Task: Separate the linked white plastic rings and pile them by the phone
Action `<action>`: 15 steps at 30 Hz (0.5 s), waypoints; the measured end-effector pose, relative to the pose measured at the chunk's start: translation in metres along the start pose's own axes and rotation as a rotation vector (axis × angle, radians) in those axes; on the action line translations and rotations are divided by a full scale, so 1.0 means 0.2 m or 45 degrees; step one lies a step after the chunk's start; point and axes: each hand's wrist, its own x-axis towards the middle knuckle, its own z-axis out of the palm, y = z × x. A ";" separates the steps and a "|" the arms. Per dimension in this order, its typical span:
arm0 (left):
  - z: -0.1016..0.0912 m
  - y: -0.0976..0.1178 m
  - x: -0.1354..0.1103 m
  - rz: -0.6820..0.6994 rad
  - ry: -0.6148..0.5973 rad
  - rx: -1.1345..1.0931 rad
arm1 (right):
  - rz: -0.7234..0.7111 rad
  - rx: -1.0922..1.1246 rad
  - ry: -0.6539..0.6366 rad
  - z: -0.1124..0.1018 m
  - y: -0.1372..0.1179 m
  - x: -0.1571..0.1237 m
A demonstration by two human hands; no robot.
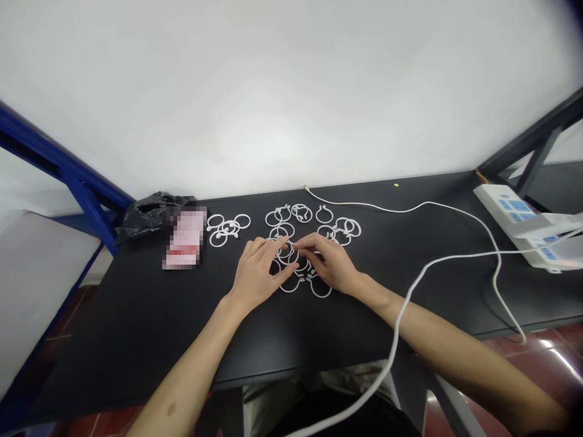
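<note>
My left hand (255, 269) is over a cluster of thin white rings, its thumb and fingertips apart around the edge of one white ring (288, 253). Opposite it, my right hand (328, 262) has its fingertips drawn together at the upper right of that ring; the contact is partly hidden. Several more white rings with small knobbed ends lie around both hands, such as a lower ring (321, 296) and a ring at the back (325, 221). A separate group of rings (218, 245) sits left of my left hand.
On the black tabletop (173, 315) a black plastic bag (143, 215) and a blurred pink packet (189, 230) lie at the left. A white device with blue labels (514, 209) stands at the right. A white cable (401, 315) crosses above my right forearm. A white wall (273, 91) rises behind.
</note>
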 end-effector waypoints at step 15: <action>-0.02 -0.01 0.01 -0.054 0.039 0.040 | 0.007 -0.220 0.020 0.01 -0.02 -0.01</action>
